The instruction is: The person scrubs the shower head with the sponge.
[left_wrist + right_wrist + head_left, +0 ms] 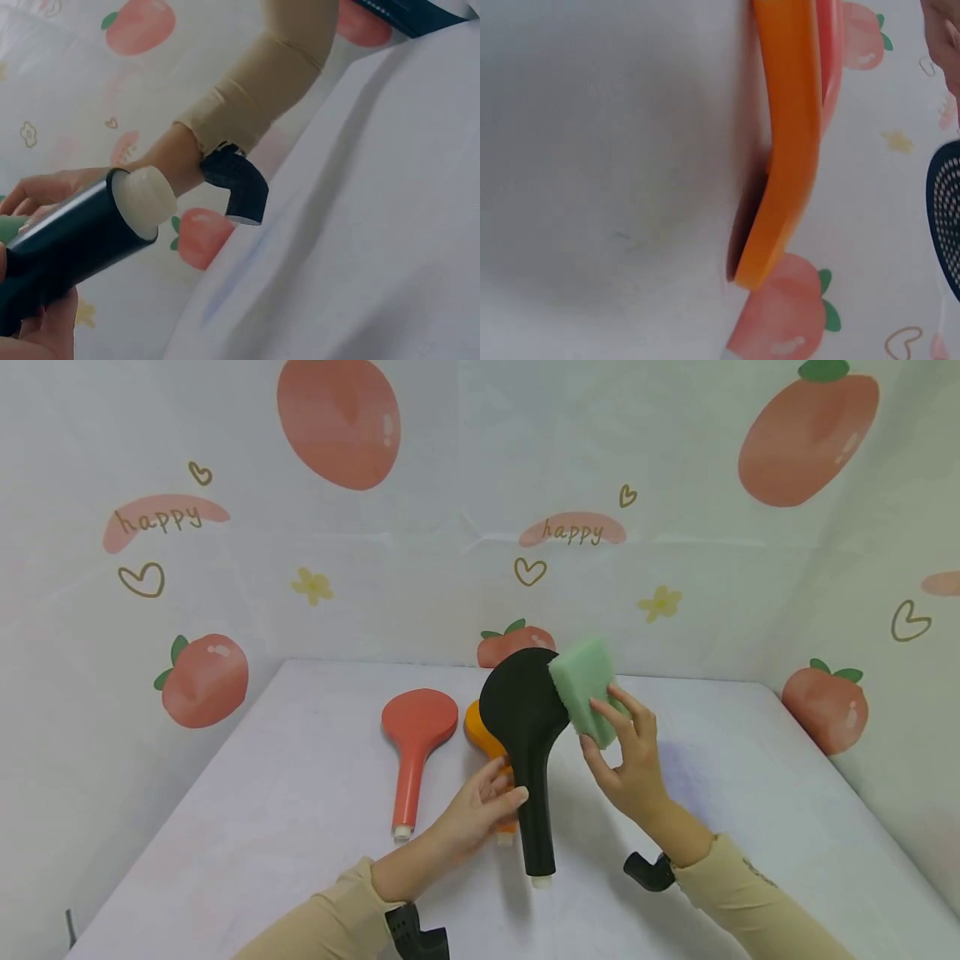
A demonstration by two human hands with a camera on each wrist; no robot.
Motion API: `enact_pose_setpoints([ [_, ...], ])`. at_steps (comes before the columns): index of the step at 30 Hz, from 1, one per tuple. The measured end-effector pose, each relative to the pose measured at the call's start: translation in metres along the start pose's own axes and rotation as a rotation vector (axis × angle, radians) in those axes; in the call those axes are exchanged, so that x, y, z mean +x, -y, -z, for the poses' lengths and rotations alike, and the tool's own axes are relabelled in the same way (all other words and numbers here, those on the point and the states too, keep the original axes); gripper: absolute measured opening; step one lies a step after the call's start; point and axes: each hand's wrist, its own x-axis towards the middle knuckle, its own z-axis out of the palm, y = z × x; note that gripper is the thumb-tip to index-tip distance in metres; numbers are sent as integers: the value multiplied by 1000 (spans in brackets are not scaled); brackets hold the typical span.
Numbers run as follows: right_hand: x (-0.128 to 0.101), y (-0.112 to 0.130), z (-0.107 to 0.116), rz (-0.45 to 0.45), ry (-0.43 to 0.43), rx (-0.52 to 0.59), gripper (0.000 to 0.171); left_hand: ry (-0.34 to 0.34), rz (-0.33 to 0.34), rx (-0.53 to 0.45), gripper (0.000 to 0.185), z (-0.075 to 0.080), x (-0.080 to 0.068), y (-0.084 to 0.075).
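My left hand (476,806) grips the handle of a black shower head (525,702), holding it raised over the table with its smooth back toward me. In the left wrist view its handle (82,236) ends in a white threaded fitting (154,195). My right hand (633,764) pinches a pale green sponge (581,681) against the right edge of the black head. Part of the perforated face (949,214) shows in the right wrist view. Behind the black one lies an orange shower head (483,731), partly hidden; the right wrist view has its curved side (795,112) close up.
To the left, a red shower head (420,718) lies on the white table (300,777), handle toward me. A white curtain (450,560) printed with peaches hangs around the back and sides. Black wrist cameras (648,871) are strapped to both forearms.
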Motion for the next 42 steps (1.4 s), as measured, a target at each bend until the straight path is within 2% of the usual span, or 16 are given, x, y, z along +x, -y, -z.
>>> enact_pose_setpoints([
  [7, -8, 6, -9, 293, 6, 21, 27, 48, -16, -46, 66, 0, -1, -5],
  [11, -10, 2, -10, 364, -2, 25, 23, 74, -5, -44, 69, 0, -1, -5],
  [14, -7, -2, -10, 345, -27, 24, 23, 92, 6, -48, 68, 0, -1, -4],
  [17, -3, -6, -9, 282, -50, 34, 27, 96, 25, -64, 67, 1, -2, -4],
  [24, 7, -9, -5, 10, -79, 141, 43, 130, 53, -76, 66, 0, -5, -4],
  [26, 6, -7, -4, -28, -77, 158, 44, 137, 53, -77, 67, 0, -6, -5],
  [29, 3, -4, -6, 8, -78, 150, 44, 129, 49, -55, 66, 0, -6, -5],
  [33, -5, -2, -10, 146, -97, 113, 38, 116, 42, -11, 64, 4, -6, -5],
  [36, -9, -1, -12, 204, -104, 114, 34, 113, 33, 12, 64, 7, -5, -5],
  [39, -8, 0, -11, 180, -107, 152, 36, 112, 24, 46, 65, 9, -4, -5],
  [42, -1, 2, -6, 98, -103, 205, 40, 102, 18, 97, 67, 10, -5, -6],
])
